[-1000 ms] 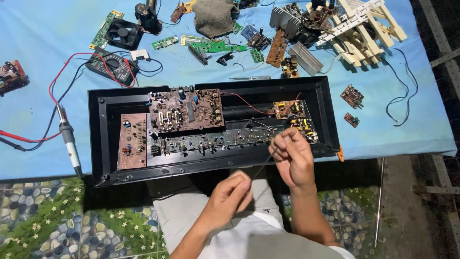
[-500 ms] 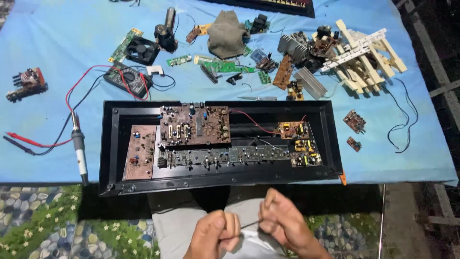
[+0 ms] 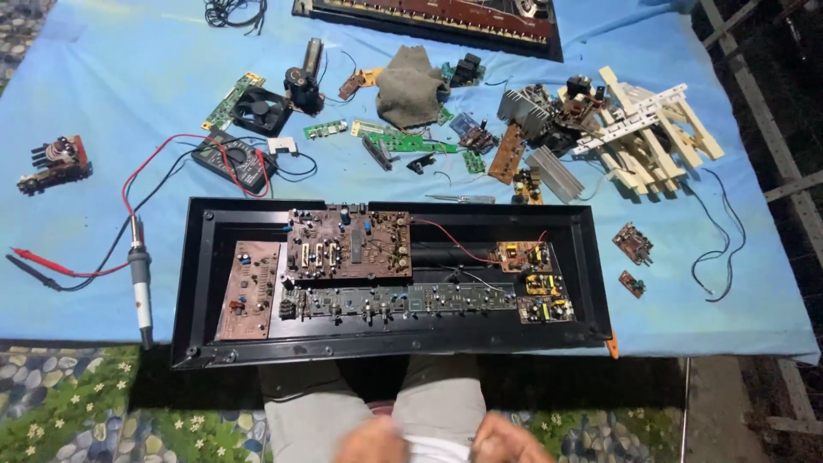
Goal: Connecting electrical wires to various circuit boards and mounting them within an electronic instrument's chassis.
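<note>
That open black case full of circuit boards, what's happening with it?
Nobody is touching the black case now. It lies open on the blue table cover, boards exposed, with a soldering iron and multimeter beside it. The person's left hand and right hand are down at the lap, blurred, around something white.

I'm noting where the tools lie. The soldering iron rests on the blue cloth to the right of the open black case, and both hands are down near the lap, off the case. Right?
Not quite. The head view shows the soldering iron lying left of the open black case, not right. The rest holds: it rests on the blue cloth, and the left hand and right hand are near the lap, off the case.
</note>
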